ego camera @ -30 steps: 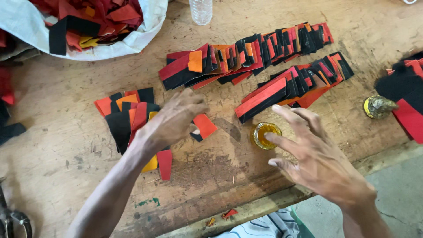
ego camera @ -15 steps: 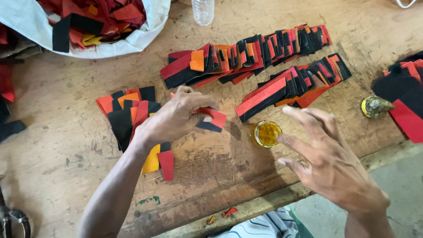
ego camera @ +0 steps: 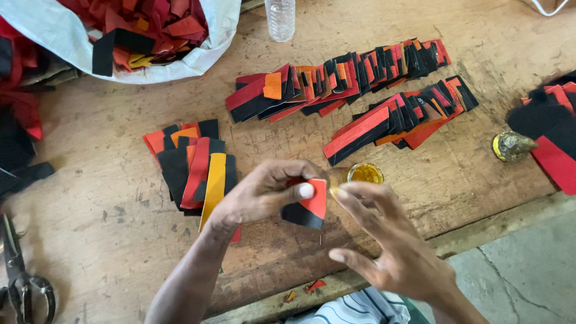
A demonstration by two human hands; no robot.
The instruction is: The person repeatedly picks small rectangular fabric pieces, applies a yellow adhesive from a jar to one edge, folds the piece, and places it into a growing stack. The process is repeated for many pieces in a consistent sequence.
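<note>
Hands meet above bench edge: left hand (ego camera: 264,195) now pinches a red-and-black piece (ego camera: 307,207), lifted off the stack (ego camera: 195,168) it lay beside a sec ago. Right hand (ego camera: 390,252), fingers spread & holding nothing, has come in from the glue cup (ego camera: 365,174); forefinger tip at piece's edge, w/ what looks like glue, so coating seems under way.

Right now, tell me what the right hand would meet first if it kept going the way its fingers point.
The right hand points up-left; it would likely meet first the red-and-black piece pinched by the left hand. Its fingertip seems almost there, though depth is unclear.
</note>
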